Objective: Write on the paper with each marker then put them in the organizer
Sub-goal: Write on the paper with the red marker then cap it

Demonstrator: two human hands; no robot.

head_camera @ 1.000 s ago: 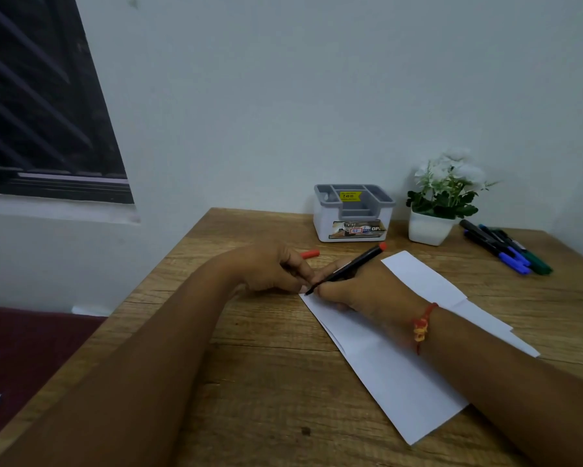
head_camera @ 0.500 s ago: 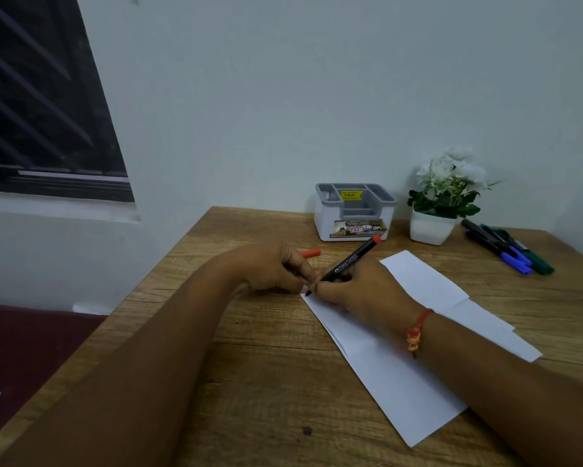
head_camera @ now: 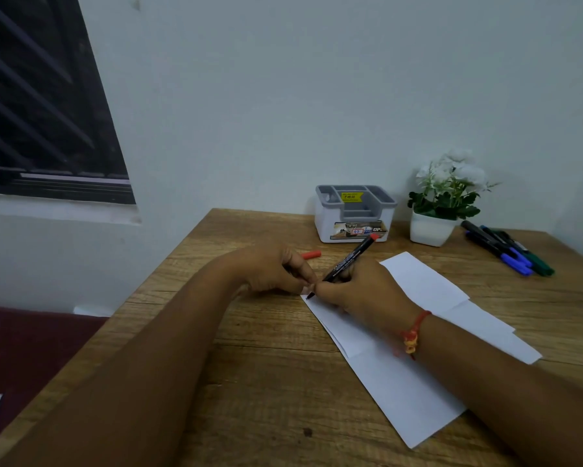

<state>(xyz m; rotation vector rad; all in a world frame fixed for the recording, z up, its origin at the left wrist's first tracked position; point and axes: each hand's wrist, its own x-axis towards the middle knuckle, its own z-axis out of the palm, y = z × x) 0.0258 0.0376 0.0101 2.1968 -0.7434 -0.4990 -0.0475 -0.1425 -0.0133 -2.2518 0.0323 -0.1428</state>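
My right hand (head_camera: pixel 361 291) grips a black marker (head_camera: pixel 347 261) with a red end, its tip touching the far left corner of the white paper (head_camera: pixel 401 375). My left hand (head_camera: pixel 273 269) is curled beside that corner, fingertips at the paper's edge. A red cap (head_camera: pixel 311 254) sticks out from behind its fingers. The white and grey organizer (head_camera: pixel 354 214) stands at the back of the wooden table (head_camera: pixel 249 382). Several more markers (head_camera: pixel 509 252), blue, black and green, lie at the back right.
A white pot of white flowers (head_camera: pixel 441 203) stands between the organizer and the loose markers. A wall runs along the table's far edge, and a dark window (head_camera: pixel 41 106) is at the left. The table's left edge drops to a dark red floor.
The marker in my right hand has tipped a little more upright, its red end shifting left. My left hand stays at the paper's corner.
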